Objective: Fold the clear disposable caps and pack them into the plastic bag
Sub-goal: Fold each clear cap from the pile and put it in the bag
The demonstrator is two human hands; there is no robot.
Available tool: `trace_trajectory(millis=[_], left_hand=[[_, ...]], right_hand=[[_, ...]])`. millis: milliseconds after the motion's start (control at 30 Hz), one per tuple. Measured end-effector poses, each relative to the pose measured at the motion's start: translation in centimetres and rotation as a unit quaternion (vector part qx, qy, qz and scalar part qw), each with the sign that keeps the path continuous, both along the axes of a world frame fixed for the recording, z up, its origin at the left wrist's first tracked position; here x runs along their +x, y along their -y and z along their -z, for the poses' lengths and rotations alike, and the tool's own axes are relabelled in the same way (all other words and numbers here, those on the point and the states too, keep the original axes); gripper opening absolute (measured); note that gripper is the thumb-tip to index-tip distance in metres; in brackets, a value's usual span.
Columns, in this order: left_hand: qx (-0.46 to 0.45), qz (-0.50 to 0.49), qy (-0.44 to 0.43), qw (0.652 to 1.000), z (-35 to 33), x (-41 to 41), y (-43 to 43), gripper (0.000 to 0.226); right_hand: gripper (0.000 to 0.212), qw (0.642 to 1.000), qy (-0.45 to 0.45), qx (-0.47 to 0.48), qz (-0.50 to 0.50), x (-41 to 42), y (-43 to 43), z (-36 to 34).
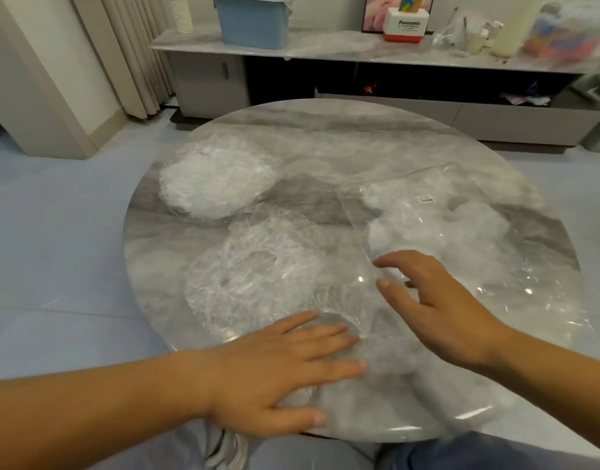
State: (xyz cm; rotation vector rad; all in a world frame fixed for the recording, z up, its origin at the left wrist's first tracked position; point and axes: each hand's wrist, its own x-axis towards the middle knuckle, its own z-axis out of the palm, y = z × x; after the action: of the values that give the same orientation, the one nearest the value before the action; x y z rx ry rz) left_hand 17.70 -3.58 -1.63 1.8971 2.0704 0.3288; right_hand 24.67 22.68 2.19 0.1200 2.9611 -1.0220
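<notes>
Cap (346, 325) under flat left hand (278, 371), bag (461, 215) beneath right hand (444, 300)

Soft, even indoor light, moderately bright. Small glare spots glint on the plastic bag (488, 266) at right and on the glossy table (325, 130). Upper right is smeared with blur; straight edges bow near the frame's borders.

You are in a home living room. Centre of frame: round marble-look low table (325, 130). Across the top: long low cabinet (325, 52) with a matching stone top, carrying a blue storage bin (254, 22), stacked paper cups (180, 13), a red-and-white Panasonic box (407, 25) and, at upper right, bottles (515, 25). Upper left: pleated beige curtains (132, 45). Left side: pale tiled floor (54, 232).
</notes>
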Motion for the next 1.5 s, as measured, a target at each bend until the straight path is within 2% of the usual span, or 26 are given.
trace_trajectory(millis=[100, 167, 233, 333, 533, 633, 733, 800, 867, 1033, 1200, 1300, 1367, 1500], left_hand=[[0.112, -0.171, 0.055, 0.977, -0.4, -1.7, -0.2, 0.06], [0.078, -0.29, 0.073, 0.951, -0.5, -3.6, -0.2, 0.068], [-0.006, -0.33, 0.09, 0.94, -0.2, -5.3, -0.2, 0.08], [-0.082, -0.339, 0.128, 0.928, 0.4, -6.4, 0.3, 0.083], [-0.1, -0.351, 0.014, 0.931, 1.1, -8.3, 2.1, 0.105], [-0.015, -0.328, -0.042, 0.944, 0.1, -7.7, 2.1, 0.089], [0.077, -0.182, -0.075, 0.978, -1.7, -6.0, 1.3, 0.059], [0.077, -0.091, -0.053, 0.991, -2.1, -4.7, 1.0, 0.049], [0.044, -0.071, -0.016, 0.996, -1.9, -3.7, 0.6, 0.051], [-0.059, -0.094, 0.026, 0.994, -0.6, -2.8, 0.5, 0.047], [-0.059, -0.149, 0.123, 0.979, 0.0, -2.9, 1.5, 0.016], [-0.038, -0.205, 0.212, 0.955, -0.7, -3.0, 1.9, 0.004], [-0.031, -0.261, 0.263, 0.928, -1.1, -3.0, 1.9, 0.005], [-0.035, -0.351, 0.271, 0.896, -0.9, -3.2, 1.2, 0.011]], right_hand=[[0.045, 0.983, -0.021, 0.094, -0.159, 0.5, 0.1, 0.5], [0.046, 0.967, 0.019, 0.12, -0.226, 0.7, 0.1, 1.0], [0.049, 0.952, 0.047, 0.146, -0.264, 0.9, 0.1, 1.7], [0.053, 0.946, 0.056, 0.162, -0.277, 1.1, 0.0, 2.5], [0.065, 0.94, 0.061, 0.189, -0.279, 0.6, -0.7, 2.9], [0.065, 0.948, 0.031, 0.168, -0.27, 0.8, -0.9, 2.8], [0.056, 0.956, -0.014, 0.152, -0.25, 1.1, -0.5, 2.3], [0.05, 0.961, -0.02, 0.128, -0.243, 1.1, -0.1, 2.3], [0.044, 0.966, -0.005, 0.108, -0.235, 0.9, 0.3, 2.6], [0.024, 0.969, 0.02, 0.095, -0.227, 0.8, 0.9, 3.9], [0.017, 0.981, 0.051, 0.048, -0.18, 1.0, 0.7, 3.2], [0.017, 0.985, 0.075, 0.014, -0.154, 1.1, 0.8, 2.9], [0.018, 0.989, 0.096, -0.019, -0.113, 0.8, 1.0, 2.9], [0.023, 0.991, 0.123, 0.007, -0.053, -0.3, 1.5, 3.3]])
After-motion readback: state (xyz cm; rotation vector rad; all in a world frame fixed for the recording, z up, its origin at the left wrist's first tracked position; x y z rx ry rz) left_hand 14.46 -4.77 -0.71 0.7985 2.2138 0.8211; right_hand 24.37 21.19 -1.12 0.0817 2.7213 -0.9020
